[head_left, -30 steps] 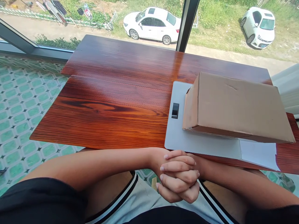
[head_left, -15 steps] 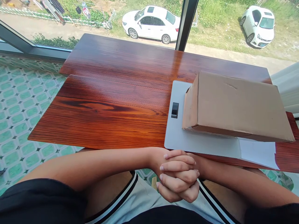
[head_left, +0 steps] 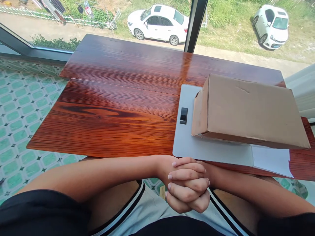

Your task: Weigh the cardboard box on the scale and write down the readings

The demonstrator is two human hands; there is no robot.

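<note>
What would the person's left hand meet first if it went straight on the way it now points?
The right hand: the left hand is interlaced with it. Beyond that, probably the right forearm, though the exact line is hard to judge.

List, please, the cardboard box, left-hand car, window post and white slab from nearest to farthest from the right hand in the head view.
1. White slab: just beyond the right hand.
2. Cardboard box: farther back, right.
3. Window post: behind the table.
4. Left-hand car: outside.
</note>
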